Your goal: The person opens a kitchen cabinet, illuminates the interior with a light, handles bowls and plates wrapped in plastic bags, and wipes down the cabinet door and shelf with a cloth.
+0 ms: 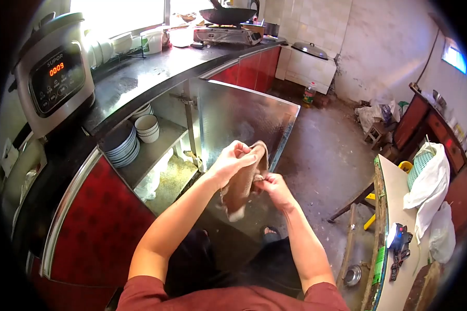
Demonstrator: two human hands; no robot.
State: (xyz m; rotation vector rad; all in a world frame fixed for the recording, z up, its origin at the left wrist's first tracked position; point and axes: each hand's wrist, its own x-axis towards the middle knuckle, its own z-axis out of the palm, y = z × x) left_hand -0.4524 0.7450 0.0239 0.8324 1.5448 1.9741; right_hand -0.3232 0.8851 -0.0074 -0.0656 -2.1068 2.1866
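Observation:
A brown cloth hangs between my two hands, in front of the open cabinet door. My left hand grips its upper part, with fingers closed on the fabric. Lower and to the right, my right hand pinches the cloth's other side. The cloth is bunched at the top and droops to a pale lower corner. Left of my hands, the cabinet holds a stack of blue-rimmed plates and stacked white bowls on its shelf.
A pressure cooker stands on the dark counter at left. Farther back, a wok sits on a gas stove. At right is a table with a white bag. A metal bowl lies low beside it.

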